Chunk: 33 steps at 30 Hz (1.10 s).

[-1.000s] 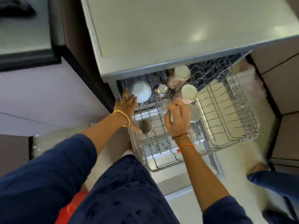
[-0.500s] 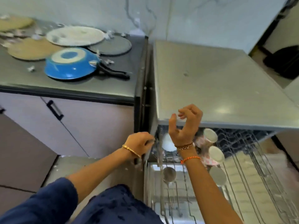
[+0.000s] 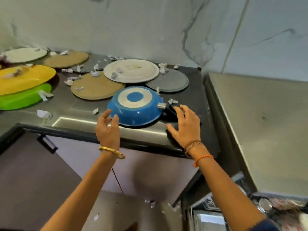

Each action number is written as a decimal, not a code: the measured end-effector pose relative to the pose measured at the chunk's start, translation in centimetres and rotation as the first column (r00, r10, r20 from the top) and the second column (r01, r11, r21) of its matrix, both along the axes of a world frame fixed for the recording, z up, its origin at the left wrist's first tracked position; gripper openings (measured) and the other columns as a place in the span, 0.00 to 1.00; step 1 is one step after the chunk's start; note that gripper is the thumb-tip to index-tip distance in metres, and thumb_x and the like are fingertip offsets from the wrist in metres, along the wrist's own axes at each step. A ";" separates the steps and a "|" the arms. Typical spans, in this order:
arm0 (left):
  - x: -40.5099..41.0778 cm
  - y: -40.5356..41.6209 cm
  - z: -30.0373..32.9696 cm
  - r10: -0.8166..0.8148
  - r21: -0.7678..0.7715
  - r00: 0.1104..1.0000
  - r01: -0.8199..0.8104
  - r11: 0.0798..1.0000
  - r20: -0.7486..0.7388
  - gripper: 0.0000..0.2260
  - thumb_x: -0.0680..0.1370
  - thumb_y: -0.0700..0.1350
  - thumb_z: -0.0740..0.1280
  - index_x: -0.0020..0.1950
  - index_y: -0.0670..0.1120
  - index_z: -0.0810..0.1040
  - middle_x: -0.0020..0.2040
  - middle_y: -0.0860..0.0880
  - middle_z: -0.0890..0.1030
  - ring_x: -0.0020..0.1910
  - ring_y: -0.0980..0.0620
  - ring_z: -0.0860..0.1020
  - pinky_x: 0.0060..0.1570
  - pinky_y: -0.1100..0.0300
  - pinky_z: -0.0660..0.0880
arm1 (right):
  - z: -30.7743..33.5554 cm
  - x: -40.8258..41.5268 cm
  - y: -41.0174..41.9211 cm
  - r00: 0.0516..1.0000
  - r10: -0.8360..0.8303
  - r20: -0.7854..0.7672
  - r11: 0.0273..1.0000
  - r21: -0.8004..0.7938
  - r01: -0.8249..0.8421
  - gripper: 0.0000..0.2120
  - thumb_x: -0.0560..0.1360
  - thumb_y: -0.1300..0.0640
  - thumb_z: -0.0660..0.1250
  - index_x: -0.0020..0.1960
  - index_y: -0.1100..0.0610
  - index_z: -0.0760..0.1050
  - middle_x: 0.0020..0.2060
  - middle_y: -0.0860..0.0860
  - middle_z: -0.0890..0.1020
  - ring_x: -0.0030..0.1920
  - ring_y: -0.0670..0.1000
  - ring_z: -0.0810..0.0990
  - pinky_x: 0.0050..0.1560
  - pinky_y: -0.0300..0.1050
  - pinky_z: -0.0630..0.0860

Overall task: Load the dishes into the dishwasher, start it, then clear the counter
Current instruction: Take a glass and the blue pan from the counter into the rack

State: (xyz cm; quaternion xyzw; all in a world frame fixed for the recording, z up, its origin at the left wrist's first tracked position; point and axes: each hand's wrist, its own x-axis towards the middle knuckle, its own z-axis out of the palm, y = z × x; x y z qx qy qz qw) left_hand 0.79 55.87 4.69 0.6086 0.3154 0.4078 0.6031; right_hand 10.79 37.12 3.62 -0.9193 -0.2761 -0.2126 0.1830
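Observation:
A blue pan (image 3: 135, 108) lies upside down near the front edge of the dark counter (image 3: 80, 114), its black handle (image 3: 170, 112) pointing right. My left hand (image 3: 108, 129) hovers just left of the pan's rim, fingers spread and holding nothing. Over the handle, my right hand (image 3: 185, 125) is spread open, palm down; whether it touches the handle I cannot tell. Behind the pan lie a white plate (image 3: 131, 70), a grey plate (image 3: 168, 80) and a tan plate (image 3: 95, 85). The dishwasher's rack (image 3: 266, 205) with cups shows at the bottom right.
Yellow (image 3: 25, 79) and green (image 3: 23, 99) boards lie at the left, with more plates behind them. Crumpled paper scraps (image 3: 43, 113) are scattered over the counter and floor. The dishwasher's steel top (image 3: 266, 122) sits to the right. A cupboard door handle (image 3: 47, 144) is below the counter.
Both hands left the dishwasher rack and moved up and left to the blue pan on the counter. The view swung from the rack to the counter.

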 end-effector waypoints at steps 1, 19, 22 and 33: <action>0.4 1.6 0.1 0.001 -0.025 1.000 -0.002 1.000 -0.027 0.12 0.77 0.39 0.64 0.61 0.40 0.74 0.47 0.47 0.78 0.44 0.54 0.77 0.47 0.66 0.73 | 0.2 1.1 1.1 0.998 -0.029 -0.060 0.998 -0.056 0.026 0.31 0.68 0.47 0.71 0.65 0.61 0.69 0.61 0.61 0.74 0.60 0.62 0.73 0.58 0.56 0.69; 6.7 5.9 3.2 -0.108 -0.381 0.993 0.080 0.921 -0.055 0.19 0.81 0.53 0.54 0.68 0.43 0.68 0.59 0.47 0.73 0.60 0.50 0.71 0.66 0.50 0.67 | 1.0 4.3 6.5 0.974 -0.224 0.011 0.925 0.318 0.210 0.21 0.70 0.47 0.58 0.53 0.62 0.76 0.43 0.55 0.81 0.43 0.59 0.79 0.48 0.44 0.57; 6.9 5.2 5.4 -0.174 -0.436 0.981 0.194 0.879 0.086 0.16 0.82 0.52 0.53 0.66 0.49 0.68 0.60 0.50 0.72 0.62 0.51 0.70 0.61 0.52 0.71 | 1.5 4.1 6.3 0.960 -0.273 0.061 0.881 0.416 0.224 0.19 0.70 0.49 0.59 0.53 0.61 0.75 0.42 0.54 0.81 0.41 0.56 0.79 0.47 0.42 0.58; 7.8 -2.9 8.0 -0.776 -0.175 0.596 0.802 0.570 0.207 0.11 0.81 0.46 0.54 0.46 0.49 0.75 0.38 0.53 0.79 0.35 0.58 0.78 0.34 0.60 0.77 | 2.7 -2.4 -4.9 0.751 -0.658 0.058 0.619 0.609 0.496 0.21 0.69 0.48 0.58 0.53 0.62 0.74 0.43 0.56 0.80 0.42 0.56 0.77 0.45 0.38 0.54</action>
